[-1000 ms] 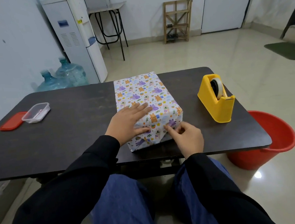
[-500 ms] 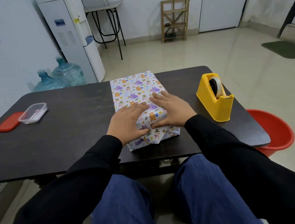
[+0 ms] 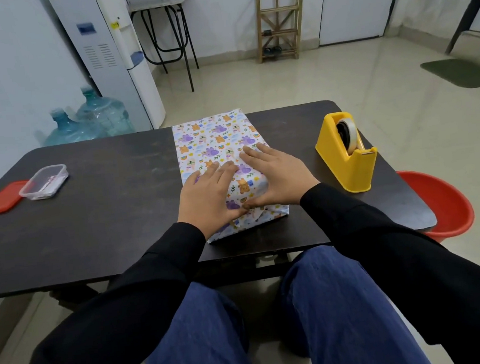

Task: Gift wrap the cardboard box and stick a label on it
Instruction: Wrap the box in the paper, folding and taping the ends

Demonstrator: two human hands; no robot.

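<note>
On a dark tabletop [image 3: 104,199], left hand [image 3: 205,199] and right hand [image 3: 279,178] press flat-fingered on the cartoon-patterned wrapped cardboard box [image 3: 217,137]; firm, even pressure should set the folds.

Left hand [image 3: 205,202] and right hand [image 3: 276,178] press flat on wrapped box [image 3: 214,137].

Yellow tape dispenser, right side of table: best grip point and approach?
Probably take the tape dispenser by its tall back end, around the roll, from above with the right hand, thumb and fingers across its flat side walls. It stands upright with those walls exposed. The low near end carries the cutter, so avoid it.
</note>
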